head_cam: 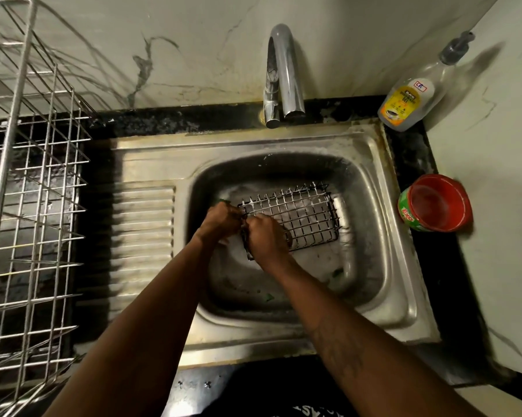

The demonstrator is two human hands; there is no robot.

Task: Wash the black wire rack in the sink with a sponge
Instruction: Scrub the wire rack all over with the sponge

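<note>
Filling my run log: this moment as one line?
phase: scrubbing | left hand: holds green sponge | right hand: grips black wire rack edge, in sink | faucet: no water seen

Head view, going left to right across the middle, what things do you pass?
silver dish drainer → ribbed draining board → left hand → right hand → black wire rack → red tub

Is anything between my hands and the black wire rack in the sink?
Nothing visible does. The right hand grips the left rim of the black wire rack, and the left hand, holding what looks like a green sponge, touches the same edge, inside the steel sink basin.
</note>
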